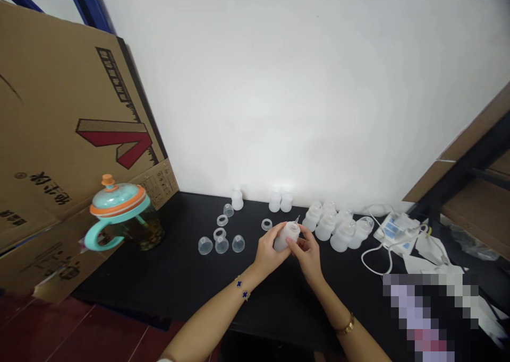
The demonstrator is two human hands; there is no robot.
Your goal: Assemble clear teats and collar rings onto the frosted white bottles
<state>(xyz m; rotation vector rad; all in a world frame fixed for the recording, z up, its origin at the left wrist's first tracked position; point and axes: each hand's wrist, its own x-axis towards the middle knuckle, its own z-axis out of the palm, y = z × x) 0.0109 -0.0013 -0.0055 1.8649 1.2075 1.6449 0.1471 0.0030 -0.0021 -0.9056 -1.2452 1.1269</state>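
Observation:
A white baby bottle (283,239) is held over the black table between both hands. My left hand (268,249) wraps around its left side. On the other side, the fingers of my right hand (307,249) press against the bottle near its neck. A clear, pointed tip sticks up from the bottle's top. Left of the hands lie clear dome caps (222,244) and white collar rings (222,220); one more ring (266,224) is just behind my left hand. Several capped bottles (343,235) stand close together to the right.
Two white bottles (280,201) and a single one (237,199) stand by the wall. An orange-and-teal lidded jug (123,216) sits at the left before a large cardboard box (59,112). White cable (376,272) and papers (432,250) lie at the right.

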